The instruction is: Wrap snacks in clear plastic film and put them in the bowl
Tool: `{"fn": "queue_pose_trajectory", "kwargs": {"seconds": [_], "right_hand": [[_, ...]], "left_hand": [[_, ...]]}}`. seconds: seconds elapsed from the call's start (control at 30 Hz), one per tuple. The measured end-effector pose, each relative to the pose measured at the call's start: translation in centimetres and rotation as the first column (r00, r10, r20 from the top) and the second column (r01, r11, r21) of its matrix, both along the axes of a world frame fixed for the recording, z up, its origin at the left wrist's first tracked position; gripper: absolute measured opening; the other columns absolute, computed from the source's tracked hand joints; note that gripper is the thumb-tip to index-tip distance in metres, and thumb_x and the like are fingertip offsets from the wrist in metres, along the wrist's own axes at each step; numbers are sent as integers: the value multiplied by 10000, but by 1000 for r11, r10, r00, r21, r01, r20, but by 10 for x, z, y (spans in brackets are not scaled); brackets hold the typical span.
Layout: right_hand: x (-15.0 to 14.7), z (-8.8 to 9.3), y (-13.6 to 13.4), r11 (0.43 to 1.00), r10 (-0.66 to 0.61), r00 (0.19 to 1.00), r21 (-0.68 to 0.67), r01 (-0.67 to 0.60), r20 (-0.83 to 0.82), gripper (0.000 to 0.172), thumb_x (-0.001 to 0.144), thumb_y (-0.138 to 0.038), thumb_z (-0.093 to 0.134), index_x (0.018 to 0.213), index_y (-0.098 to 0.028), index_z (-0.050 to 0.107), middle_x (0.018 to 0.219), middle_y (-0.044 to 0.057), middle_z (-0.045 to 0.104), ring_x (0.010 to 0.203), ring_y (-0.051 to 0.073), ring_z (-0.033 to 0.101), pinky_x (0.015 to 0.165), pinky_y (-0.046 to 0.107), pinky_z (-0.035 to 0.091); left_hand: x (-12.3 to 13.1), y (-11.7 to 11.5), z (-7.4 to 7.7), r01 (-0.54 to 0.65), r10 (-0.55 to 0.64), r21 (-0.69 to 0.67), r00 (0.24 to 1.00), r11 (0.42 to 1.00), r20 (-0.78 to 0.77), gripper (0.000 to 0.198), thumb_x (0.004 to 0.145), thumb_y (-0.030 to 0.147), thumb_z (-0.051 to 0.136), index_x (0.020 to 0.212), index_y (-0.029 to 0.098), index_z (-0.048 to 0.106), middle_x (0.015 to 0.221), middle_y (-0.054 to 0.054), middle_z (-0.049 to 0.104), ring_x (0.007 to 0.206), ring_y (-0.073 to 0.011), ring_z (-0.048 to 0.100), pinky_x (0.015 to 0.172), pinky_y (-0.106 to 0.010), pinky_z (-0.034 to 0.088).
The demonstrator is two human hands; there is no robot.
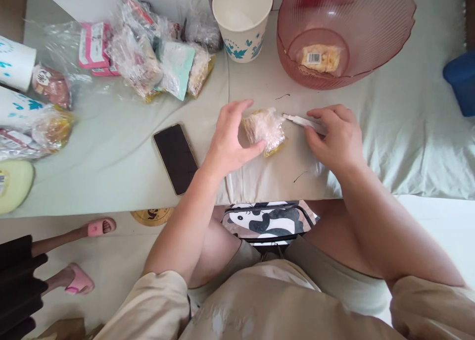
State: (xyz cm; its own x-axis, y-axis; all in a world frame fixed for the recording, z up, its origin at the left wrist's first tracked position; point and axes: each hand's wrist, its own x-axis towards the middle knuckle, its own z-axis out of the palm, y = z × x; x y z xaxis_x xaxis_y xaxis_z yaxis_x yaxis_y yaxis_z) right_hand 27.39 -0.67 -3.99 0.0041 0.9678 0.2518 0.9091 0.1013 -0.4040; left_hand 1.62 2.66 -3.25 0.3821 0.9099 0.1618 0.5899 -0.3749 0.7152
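Observation:
A small bundle wrapped in crinkled clear plastic, with yellow at its edges (264,127), lies on the cloth in front of me. My left hand (230,141) curves around its left side, fingers and thumb apart, the thumb overlapping its lower edge. I cannot tell how firmly it touches. To the right, my right hand (339,139) grips a slim white utility knife (302,122) between thumb and fingers. The knife's narrow tip points left, close to the bundle's right edge. The palm hides the knife's rear end.
A phone (175,159) lies left of my forearm. Behind stand a paper cup (243,25) and a ribbed pink bowl (374,33) holding a yellow packet (321,58). Plastic-wrapped packages (139,65) crowd the back left. A person in pink slippers (101,227) stands at left.

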Motion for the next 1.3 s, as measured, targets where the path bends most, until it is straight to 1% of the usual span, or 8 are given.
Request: {"fn": "queue_pose_trajectory", "kwargs": {"seconds": [0.13,0.27,0.37,0.47,0.6,0.9,1.1,1.3], "right_hand": [[-17,10,-8,981,178,975,-53,-187,-135,347,919,-370,584,1224,-231,673,1159,142,712,1068,323,683,924,504,561],[-29,10,-14,953,285,936,-42,-299,-205,417,902,-406,620,1273,-216,636,1194,140,722,1121,336,680,965,514,556],[-31,6,-15,948,300,920,-30,-317,-252,473,886,-374,629,1328,-207,602,1218,137,714,1090,315,693,934,481,572],[-32,4,-15,951,295,918,-9,-308,-264,527,878,-312,617,1394,-222,566,1272,132,694,1104,305,689,942,479,570],[-35,5,-14,939,339,906,32,-343,-255,479,865,-218,579,1342,-244,612,1268,120,695,1180,321,658,1007,511,535],[-36,6,-14,963,271,924,86,-257,-271,179,864,-245,627,1034,-246,680,1018,84,724,994,291,680,915,488,559],[-26,10,-13,987,138,929,129,-99,-343,101,904,-234,587,960,-240,671,916,55,687,880,232,663,875,443,563],[-3,10,-4,988,51,920,153,10,-387,203,846,-120,529,845,-230,699,928,65,692,877,217,667,860,422,551]], "left_hand": [[0,-1,4,88,-89,-27,994,996,-57,516,799,292,820,1276,243,630,1399,-100,584,1339,-280,563,1168,-456,458],[2,0,6,58,-58,-65,998,996,1,172,930,227,625,1081,196,700,1170,-74,684,1034,-188,677,945,-337,560],[1,0,10,5,-3,-80,1000,997,30,171,969,222,527,941,184,692,1010,-57,706,892,-162,672,808,-293,560],[3,-5,14,38,-38,-52,999,998,-4,177,912,315,656,1039,195,684,1092,-65,695,1019,-203,669,893,-329,562],[9,-14,12,114,-114,-9,986,993,-122,478,811,267,778,1265,215,636,1330,-100,602,1213,-251,617,1032,-383,532],[10,-7,6,56,-54,-19,994,998,99,166,935,268,642,1058,206,735,1203,-87,690,1141,-222,664,1027,-381,542],[0,8,4,-127,317,-380,810,916,493,151,941,380,629,909,239,675,902,-27,703,929,-187,719,790,-311,590],[-20,24,-8,-216,503,-515,689,829,521,138,856,349,700,884,260,599,805,-11,666,756,-175,694,666,-305,583]]}}
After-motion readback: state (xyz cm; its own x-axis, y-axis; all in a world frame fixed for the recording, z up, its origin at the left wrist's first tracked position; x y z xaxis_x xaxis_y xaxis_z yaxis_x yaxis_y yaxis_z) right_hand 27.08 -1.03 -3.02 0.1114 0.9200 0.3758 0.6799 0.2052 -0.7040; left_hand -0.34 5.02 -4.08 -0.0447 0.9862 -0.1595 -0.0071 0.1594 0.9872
